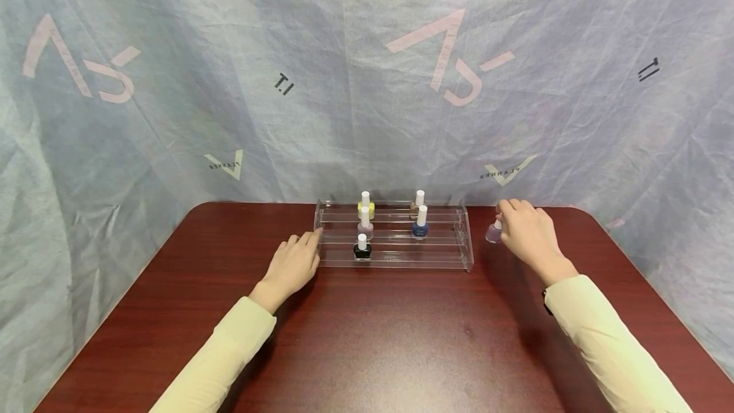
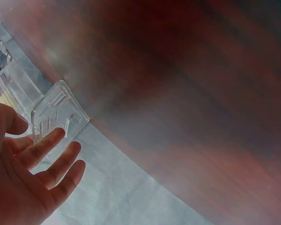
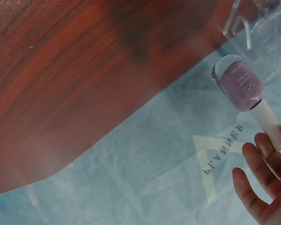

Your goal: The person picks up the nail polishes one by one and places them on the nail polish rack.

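Pinching the white cap of a mauve polish bottle point(image 3: 240, 86) in the right hand point(image 1: 530, 234) just right of the clear tiered rack point(image 1: 395, 253), probably for shelving, while bracing the rack's left end with the left hand point(image 1: 294, 265), fingers relaxed and spread.

A dark reddish wooden table point(image 1: 367, 336) with rounded corners carried everything before me. On it, toward the far edge, stood a clear acrylic stepped rack point(image 1: 453, 253). My left hand point(image 1: 292, 266) rested flat on the tabletop, fingertips touching the rack's left end.
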Demonstrator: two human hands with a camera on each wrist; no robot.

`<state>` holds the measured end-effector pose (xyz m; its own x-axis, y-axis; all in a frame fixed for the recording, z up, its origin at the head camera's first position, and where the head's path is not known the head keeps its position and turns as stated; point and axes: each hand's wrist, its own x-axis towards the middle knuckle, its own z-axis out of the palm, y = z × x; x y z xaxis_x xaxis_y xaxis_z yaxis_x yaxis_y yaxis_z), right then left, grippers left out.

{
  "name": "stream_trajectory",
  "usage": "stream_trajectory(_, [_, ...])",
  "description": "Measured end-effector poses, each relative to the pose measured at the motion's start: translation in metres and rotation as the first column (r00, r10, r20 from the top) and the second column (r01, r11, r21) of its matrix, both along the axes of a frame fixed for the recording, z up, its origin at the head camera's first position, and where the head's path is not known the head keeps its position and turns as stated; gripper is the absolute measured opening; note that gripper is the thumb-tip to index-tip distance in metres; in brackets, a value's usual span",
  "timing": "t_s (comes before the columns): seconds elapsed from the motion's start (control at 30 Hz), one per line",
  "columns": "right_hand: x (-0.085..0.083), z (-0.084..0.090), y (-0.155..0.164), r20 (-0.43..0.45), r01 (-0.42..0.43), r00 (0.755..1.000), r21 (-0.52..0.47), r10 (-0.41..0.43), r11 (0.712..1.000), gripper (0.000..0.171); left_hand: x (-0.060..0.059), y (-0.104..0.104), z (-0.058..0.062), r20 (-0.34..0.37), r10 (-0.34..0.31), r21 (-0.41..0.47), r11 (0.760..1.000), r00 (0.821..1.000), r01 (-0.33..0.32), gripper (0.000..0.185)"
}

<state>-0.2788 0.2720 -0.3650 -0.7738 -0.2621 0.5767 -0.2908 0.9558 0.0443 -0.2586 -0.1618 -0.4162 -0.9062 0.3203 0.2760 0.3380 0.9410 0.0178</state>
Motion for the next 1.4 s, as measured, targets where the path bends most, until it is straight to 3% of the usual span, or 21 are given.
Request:
stream_trajectory(0.73, [0.018,0.019,-0.034,-0.215,-0.143,0.965,0.041,0.149,0.989,0.007,0.000,0.000,0.001,0.008,0.003,0.003,1.000,1.000,-0.003,0.048])
stream_trajectory(1.4, [0.025,0.011,-0.069,-0.191,-0.214,0.954,0.099,0.229,0.972,0.003,0.001,0.001,0.002,0.019,0.005,-0.001,1.000,1.000,-0.005,0.050])
